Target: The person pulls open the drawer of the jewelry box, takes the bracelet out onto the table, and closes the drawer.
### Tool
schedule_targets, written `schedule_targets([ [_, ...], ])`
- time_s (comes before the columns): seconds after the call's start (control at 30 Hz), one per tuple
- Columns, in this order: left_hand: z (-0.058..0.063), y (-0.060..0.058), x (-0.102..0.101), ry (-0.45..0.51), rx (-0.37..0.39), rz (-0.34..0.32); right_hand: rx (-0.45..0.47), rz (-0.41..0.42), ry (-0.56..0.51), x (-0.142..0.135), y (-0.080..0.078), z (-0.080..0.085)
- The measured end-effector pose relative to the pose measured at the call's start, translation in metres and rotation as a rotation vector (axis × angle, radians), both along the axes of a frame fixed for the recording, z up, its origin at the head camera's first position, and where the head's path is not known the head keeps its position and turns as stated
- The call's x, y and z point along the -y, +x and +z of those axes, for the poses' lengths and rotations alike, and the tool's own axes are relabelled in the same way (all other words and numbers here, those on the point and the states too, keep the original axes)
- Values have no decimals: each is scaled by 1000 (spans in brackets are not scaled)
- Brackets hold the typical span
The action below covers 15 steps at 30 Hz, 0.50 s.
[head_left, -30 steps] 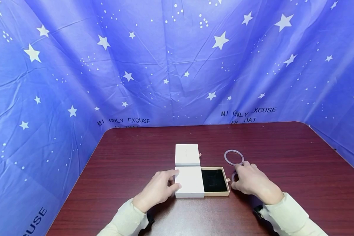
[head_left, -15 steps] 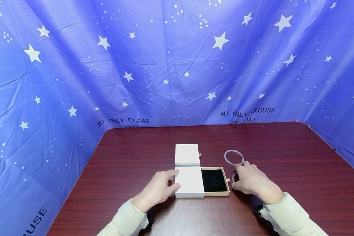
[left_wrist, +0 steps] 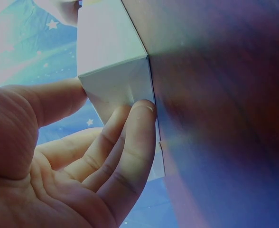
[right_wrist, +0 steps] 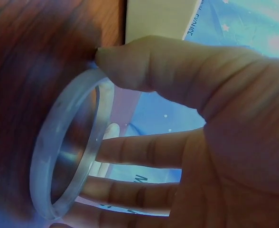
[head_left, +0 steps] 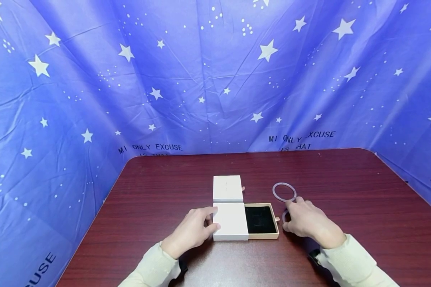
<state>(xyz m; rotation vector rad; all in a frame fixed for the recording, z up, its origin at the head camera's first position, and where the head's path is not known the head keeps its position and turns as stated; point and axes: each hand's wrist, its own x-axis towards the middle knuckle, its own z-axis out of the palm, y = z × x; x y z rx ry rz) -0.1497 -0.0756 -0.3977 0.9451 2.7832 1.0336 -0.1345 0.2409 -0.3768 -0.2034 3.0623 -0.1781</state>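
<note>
A white box sleeve (head_left: 230,221) lies on the table with its drawer (head_left: 261,220) pulled out to the right, showing a black padded lining and a small ribbon tab. My left hand (head_left: 192,227) rests against the sleeve's left end, fingertips on the end face and thumb at its edge (left_wrist: 116,85). Right of the drawer, my right hand (head_left: 310,221) holds a pale lilac bangle (right_wrist: 47,152) between thumb and fingers, partly hidden by the hand in the head view. A second, similar bangle (head_left: 284,183) lies flat just beyond it.
Behind the open box sits a smaller-looking white box (head_left: 227,187), closed, with a ribbon tab at its right. Everything stands on a dark red wood-grain table (head_left: 165,175). A blue star-printed curtain (head_left: 201,79) surrounds the table's back and sides.
</note>
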Motion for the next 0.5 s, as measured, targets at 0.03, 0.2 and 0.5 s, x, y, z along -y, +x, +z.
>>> schedule_targets([
  [0.03, 0, 0, 0, 0, -1, 0, 0, -1, 4, 0, 0, 0],
  [0.2, 0, 0, 0, -1, -3, 4, 2, -8, 16, 1, 2, 2],
  [0.5, 1, 0, 0, -8, 12, 10, -11, -33, 8, 1, 3, 7],
])
